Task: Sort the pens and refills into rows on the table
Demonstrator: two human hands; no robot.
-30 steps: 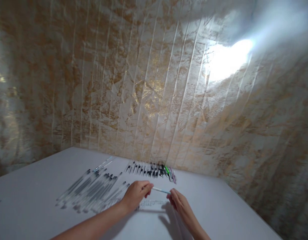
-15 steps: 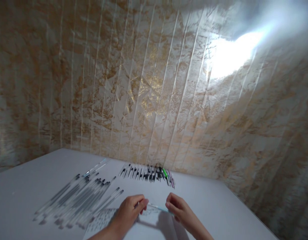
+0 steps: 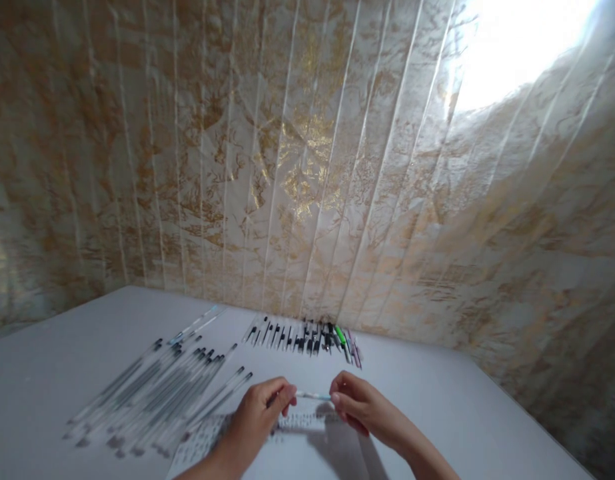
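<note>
A thin pale-blue and white pen (image 3: pixel 314 396) is stretched level between my two hands, above a sheet of paper with handwriting (image 3: pixel 300 453). My left hand (image 3: pixel 268 407) pinches its left end between thumb and forefinger. At the other end, the bluish tip is closed in the fingers of my right hand (image 3: pixel 356 403). Left of my hands, several slim translucent pen refills (image 3: pixel 162 393) with dark ends lie side by side at a slant. Blur hides the finer detail of the pen and the writing.
A row of pens and clear pen parts (image 3: pixel 292 337) lies along the back of the white table (image 3: pixel 427 400), with a bright green pen (image 3: pixel 340 335) near its right end. Light-blue sticks (image 3: pixel 194 325) lie at the back left. A gold-patterned curtain (image 3: pixel 267 167) hangs behind.
The view has shifted slightly, so the table items appear a little further right and higher. My right hand has risen a bit, and the pen is now more level.
</note>
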